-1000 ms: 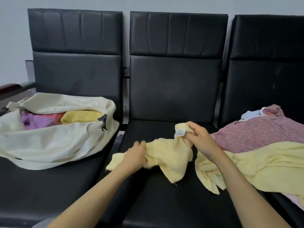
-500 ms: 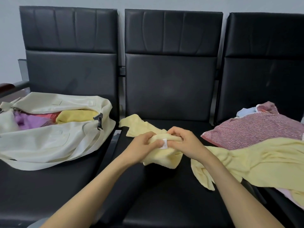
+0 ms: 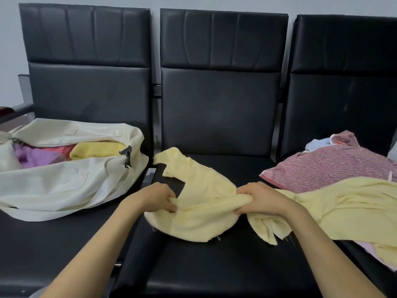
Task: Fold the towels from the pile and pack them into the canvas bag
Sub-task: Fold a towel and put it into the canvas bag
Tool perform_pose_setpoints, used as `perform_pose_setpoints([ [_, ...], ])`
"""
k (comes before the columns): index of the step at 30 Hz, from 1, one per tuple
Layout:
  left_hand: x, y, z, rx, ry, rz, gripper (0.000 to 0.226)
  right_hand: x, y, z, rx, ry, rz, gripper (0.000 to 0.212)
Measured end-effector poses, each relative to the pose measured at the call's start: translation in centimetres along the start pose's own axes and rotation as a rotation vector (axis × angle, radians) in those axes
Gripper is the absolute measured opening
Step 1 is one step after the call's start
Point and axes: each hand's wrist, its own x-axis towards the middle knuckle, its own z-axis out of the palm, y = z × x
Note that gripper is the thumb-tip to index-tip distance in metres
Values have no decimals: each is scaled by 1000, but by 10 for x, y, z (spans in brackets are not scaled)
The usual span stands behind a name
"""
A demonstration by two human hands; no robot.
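Note:
A pale yellow towel (image 3: 199,203) lies crumpled on the middle black seat. My left hand (image 3: 159,197) grips its left edge and my right hand (image 3: 256,198) grips its right edge, the cloth stretched between them. One corner of the towel trails up toward the seat's back left. The cream canvas bag (image 3: 53,179) rests open on the left seat, holding a folded yellow towel (image 3: 96,149), a purple one (image 3: 36,157) and a red one. The towel pile (image 3: 335,171) sits on the right seat: a red patterned towel, a large yellow one (image 3: 354,205) draped over it, light blue behind.
Three black padded chairs (image 3: 221,108) stand in a row against a pale wall, their backrests upright behind the seats. A wooden armrest (image 3: 6,111) shows at the far left. The bag's black clip (image 3: 126,155) hangs at its right end.
My hands were together bunching the towel at the seat's middle; now they have drawn apart, stretching the towel between them. Before that my right hand lifted a corner with the label.

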Motion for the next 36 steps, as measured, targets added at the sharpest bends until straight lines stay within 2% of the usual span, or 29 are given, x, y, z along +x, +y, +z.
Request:
perform_pose_setpoints([
  [2, -1, 1, 7, 11, -46, 10, 23, -5, -4, 5, 154, 46, -68, 33],
  [4, -7, 12, 16, -184, -51, 36, 66, -6, -8, 12, 267, 128, -111, 29],
  [5, -9, 22, 21, -282, -43, 53, 81, -6, -9, 16, 267, 176, -129, 28],
  [6, -9, 32, 28, -337, -47, 84, 90, -6, -9, 18, 226, 222, -145, 27],
  [8, -4, 48, 48, -214, -63, 113, 98, -7, -10, 16, 22, 305, -190, 32],
  [9, -2, 53, 58, -102, -45, 116, 93, -10, -10, 10, -87, 327, -209, 34],
  [11, 5, 54, 66, 6, 80, 104, 60, -18, -5, -3, -206, 260, -178, 29],
  [13, 9, 47, 56, -51, 240, 125, 16, -25, 7, -12, -289, 60, -60, 24],
  [14, 11, 43, 48, -69, 288, 137, 4, -26, 14, -12, -317, -51, 10, 22],
  [15, 12, 37, 41, -61, 284, 127, 9, -25, 20, -8, -333, -136, 75, 22],
  [16, 12, 30, 38, -42, 222, 121, 6, -23, 25, -3, -344, -182, 119, 25],
  [17, 10, 26, 37, -23, 131, 113, 11, -20, 29, 3, -356, -188, 137, 27],
  [19, 8, 23, 46, 8, -32, 55, 56, -13, 32, 12, -391, -159, 150, 27],
  [20, 9, 24, 52, 28, -57, 34, 65, -10, 32, 16, -402, -141, 152, 25],
  [22, 15, 28, 61, 65, 40, 80, 56, -6, 29, 23, -413, -89, 119, 14],
  [23, 16, 30, 63, 81, 124, 132, 46, -4, 27, 29, -405, -61, 64, 17],
  [25, 17, 33, 64, 108, 202, 250, 34, -1, 20, 44, -353, -49, -93, 49],
  [27, 19, 36, 68, 116, 180, 335, 38, 0, 12, 55, -300, -92, -183, 71],
  [30, 11, 44, 64, 56, 240, 259, 27, 1, 5, 61, -236, -134, -128, 82],
  [32, 10, 44, 60, 48, 294, 290, 14, 4, 4, 58, -207, -100, -75, 78],
  [33, 10, 43, 58, 59, 277, 289, 16, 5, 3, 56, -220, -105, -58, 71],
  [35, 6, 40, 54, 33, 168, 229, 29, 7, -1, 54, -283, -168, -20, 46],
  [36, 5, 36, 51, -1, 94, 152, 46, 8, -3, 52, -303, -187, 6, 35],
])
